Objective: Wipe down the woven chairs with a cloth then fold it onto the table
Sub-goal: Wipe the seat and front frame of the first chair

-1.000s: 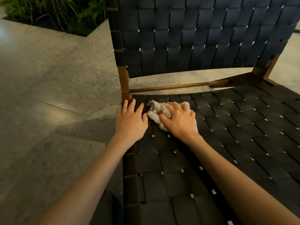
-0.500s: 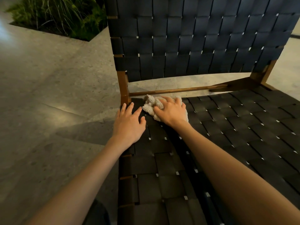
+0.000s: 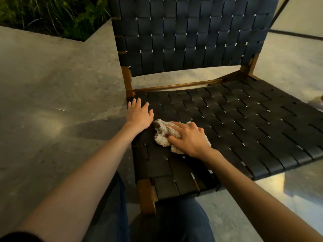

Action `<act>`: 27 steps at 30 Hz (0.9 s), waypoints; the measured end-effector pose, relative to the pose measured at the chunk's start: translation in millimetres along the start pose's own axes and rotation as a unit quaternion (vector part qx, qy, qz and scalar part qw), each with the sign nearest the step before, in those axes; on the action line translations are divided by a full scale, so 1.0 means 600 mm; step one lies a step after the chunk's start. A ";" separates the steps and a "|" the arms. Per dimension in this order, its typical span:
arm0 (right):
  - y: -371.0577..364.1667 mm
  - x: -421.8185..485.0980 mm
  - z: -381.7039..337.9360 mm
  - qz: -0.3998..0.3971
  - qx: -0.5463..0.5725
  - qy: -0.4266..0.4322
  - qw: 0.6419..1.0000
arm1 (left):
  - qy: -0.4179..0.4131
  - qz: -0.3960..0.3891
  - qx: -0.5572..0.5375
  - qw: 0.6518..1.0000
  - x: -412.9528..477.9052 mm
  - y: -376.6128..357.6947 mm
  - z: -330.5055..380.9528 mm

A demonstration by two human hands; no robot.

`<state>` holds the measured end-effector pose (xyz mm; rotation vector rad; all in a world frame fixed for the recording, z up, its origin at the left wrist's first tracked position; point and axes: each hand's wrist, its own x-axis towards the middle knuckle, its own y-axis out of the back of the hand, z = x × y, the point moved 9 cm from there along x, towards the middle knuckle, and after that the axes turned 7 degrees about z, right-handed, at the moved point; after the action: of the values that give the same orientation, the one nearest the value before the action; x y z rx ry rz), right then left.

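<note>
Hands and bare forearms of a person reach forward over a low chair [image 3: 146, 196] of wide black woven straps on a brown wooden frame, seen from the person's own head. The crumpled beige terry cloth [image 3: 161, 132] lies on the woven seat [image 3: 244, 119], near its left edge and about midway between front and back. The right hand [image 3: 190, 138] lies on top of the cloth and presses it down against the straps. Its fingers are spread and only lightly bent, covering the cloth's right part rather than clenching it, while the left part bunches out beyond thumb and forefinger. The left hand [image 3: 139, 114] rests flat on the seat just beside the cloth, toward the rear left corner, fingers straight, grasping nothing. The woven backrest [image 3: 188, 41] rises upright behind the seat. Around the chair spreads a grey speckled stone floor [image 3: 52, 84]. Green leafy plants [image 3: 52, 13] grow in a bed at far left. Dark blue trousers [image 3: 183, 222] show at the bottom, before the chair's front edge.
</note>
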<state>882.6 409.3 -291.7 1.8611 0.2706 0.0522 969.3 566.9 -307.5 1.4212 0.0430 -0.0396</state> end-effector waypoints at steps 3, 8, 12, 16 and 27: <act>0.021 -0.071 -0.003 -0.002 -0.002 0.012 1.000 | -0.023 -0.005 0.009 1.000 -0.025 -0.001 0.019; 0.051 -0.171 -0.005 0.053 -0.052 -0.009 0.997 | -0.056 -0.002 0.012 0.998 -0.054 -0.001 0.039; 0.064 -0.202 0.030 0.092 -0.084 -0.086 0.988 | -0.039 -0.030 0.024 0.998 -0.061 -0.004 0.045; 0.058 -0.172 0.067 0.067 -0.097 -0.133 0.984 | -0.044 -0.045 0.039 0.997 -0.061 -0.011 0.055; -0.005 0.009 0.108 0.035 -0.059 -0.109 0.992 | -0.057 -0.057 0.049 0.995 -0.019 -0.041 0.099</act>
<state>898.6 350.6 -314.6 1.7416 0.0489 -0.0856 956.7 504.4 -322.1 1.5118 0.0278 -0.2205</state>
